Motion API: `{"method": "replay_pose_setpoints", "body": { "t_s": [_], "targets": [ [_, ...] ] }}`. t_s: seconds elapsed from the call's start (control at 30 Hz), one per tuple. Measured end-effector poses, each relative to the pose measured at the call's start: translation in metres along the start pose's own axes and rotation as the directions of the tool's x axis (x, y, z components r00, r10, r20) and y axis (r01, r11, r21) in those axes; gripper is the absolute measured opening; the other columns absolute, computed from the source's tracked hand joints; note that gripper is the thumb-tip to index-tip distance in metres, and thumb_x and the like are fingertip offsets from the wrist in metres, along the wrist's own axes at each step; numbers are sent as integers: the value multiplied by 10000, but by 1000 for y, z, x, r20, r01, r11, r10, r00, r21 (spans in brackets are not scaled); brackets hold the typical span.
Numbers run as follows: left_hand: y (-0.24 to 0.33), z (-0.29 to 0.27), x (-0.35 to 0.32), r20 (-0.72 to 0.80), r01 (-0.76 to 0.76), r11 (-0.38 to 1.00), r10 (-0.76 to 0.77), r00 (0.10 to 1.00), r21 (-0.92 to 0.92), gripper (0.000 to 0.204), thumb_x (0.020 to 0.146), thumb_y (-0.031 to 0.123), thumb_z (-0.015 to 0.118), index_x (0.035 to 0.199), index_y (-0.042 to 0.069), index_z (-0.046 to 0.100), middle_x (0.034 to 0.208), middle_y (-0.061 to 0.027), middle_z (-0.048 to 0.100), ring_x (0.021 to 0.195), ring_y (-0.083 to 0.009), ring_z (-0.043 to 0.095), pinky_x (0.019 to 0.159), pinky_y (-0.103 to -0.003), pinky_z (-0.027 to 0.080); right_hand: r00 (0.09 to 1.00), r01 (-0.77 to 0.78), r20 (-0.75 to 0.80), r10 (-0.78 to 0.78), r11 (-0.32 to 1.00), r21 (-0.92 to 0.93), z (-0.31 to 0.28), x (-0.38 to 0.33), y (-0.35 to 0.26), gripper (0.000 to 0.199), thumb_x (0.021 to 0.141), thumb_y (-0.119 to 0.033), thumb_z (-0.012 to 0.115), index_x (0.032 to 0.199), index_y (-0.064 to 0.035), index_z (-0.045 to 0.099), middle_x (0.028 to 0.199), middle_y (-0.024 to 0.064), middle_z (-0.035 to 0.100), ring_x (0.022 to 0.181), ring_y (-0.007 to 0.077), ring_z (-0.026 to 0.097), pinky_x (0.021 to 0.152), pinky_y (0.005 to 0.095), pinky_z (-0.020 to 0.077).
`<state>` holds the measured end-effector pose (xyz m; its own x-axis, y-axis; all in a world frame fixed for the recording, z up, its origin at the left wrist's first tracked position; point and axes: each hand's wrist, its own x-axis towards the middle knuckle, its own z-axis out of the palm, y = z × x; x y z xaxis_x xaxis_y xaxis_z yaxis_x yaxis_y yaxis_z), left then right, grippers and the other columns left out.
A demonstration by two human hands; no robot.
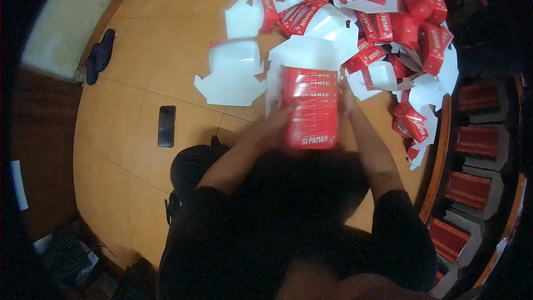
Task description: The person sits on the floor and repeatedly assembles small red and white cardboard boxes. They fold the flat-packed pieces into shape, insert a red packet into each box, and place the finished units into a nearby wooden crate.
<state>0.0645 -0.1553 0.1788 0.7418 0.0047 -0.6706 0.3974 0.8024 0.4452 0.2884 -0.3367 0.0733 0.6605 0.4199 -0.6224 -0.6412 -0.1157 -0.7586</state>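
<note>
Sandals [99, 55], dark and soft-edged, are lying at the upper left of the frame on the smooth, tan floor [139, 50], whose thin seams are bending with the lens. Right of them, near the left middle, a flat black phone [166, 126] is resting face up, a glossy rectangle. Further right, an unfolded white sheet [233, 78] of thin card with notched flaps is lying flat above centre. At the centre, the left hand [276, 125] is pressing its fingers flat against the left side of a stack [311, 108] of flattened red cartons, glossy and rectangular with white lettering; the stack is standing just below centre-top, between both hands, its lower end blurred. The right hand [347, 98] is clasping the stack's right edge, fingers curled onto it. Behind and to the right, a pile [388, 16] of red-and-white cartons, some folded into boxes, some still flat, is spreading across the upper right. At the far right edge, finished rows [469, 189] of ribbed red stacks are sitting in white trays beyond a curved wooden rim.
</note>
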Motion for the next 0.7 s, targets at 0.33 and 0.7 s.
{"method": "replay_pose_setpoints", "body": {
  "t_s": [0.33, 0.7],
  "targets": [
    [-70, -43, 40, 256, -349, 919, 299, 919, 181, 747, 754, 263, 853, 1366, 66, 473, 1277, -145, 599, 1151, -267, 594, 997, -448, 501, 590, 739, 648, -482, -2, -674, 69, -12, -86, 381, 842, -324, 714, 1095, -43, 666, 1023, 146, 686, 931, 286, 665, 843, 383, 518],
    [-140, -49, 51, 346, -715, 509, 640, 686, 479, 1014, 674, 199, 883, 1460, 23, 266, 1387, -185, 475, 1286, -305, 475, 1083, -460, 400, 488, 851, 858, 161, -308, -426, 108, -31, -97, 530, 758, -458, 745, 1028, -7, 682, 1084, 222, 662, 1032, 388, 616, 914, 480, 476]
  ]
}}
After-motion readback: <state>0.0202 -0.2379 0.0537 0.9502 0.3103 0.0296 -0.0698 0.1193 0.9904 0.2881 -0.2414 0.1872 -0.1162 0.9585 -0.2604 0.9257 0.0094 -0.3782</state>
